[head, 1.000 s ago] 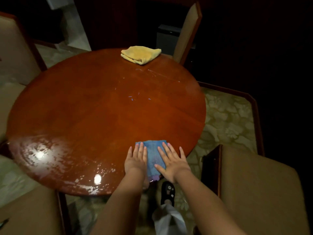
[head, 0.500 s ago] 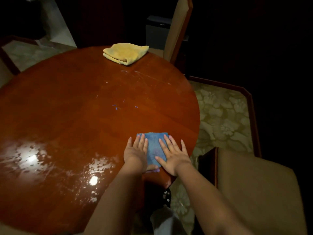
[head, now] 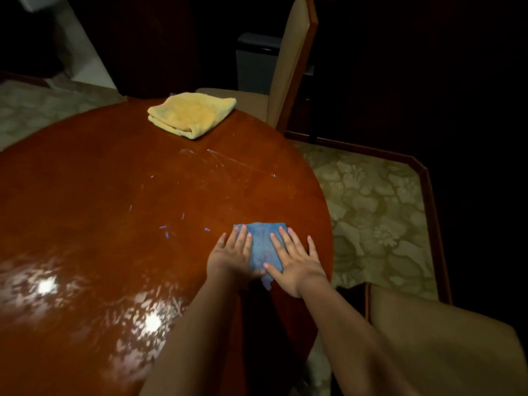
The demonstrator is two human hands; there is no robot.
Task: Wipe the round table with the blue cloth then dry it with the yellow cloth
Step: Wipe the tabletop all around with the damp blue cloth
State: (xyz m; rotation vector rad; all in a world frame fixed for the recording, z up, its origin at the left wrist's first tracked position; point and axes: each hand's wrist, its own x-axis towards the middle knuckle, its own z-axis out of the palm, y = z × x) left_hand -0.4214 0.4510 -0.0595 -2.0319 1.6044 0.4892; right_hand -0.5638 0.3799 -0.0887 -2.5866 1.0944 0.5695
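Both hands flat, fingers straight: left hand and right hand press the blue cloth onto the round table near its right edge. Yellow cloth lies folded at the far edge, untouched.

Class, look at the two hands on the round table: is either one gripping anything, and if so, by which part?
Nothing is gripped. The left hand and right hand press flat, fingers straight, on either side of the blue cloth.

Bare round table ahead (only yellow cloth obstructs, far edge).
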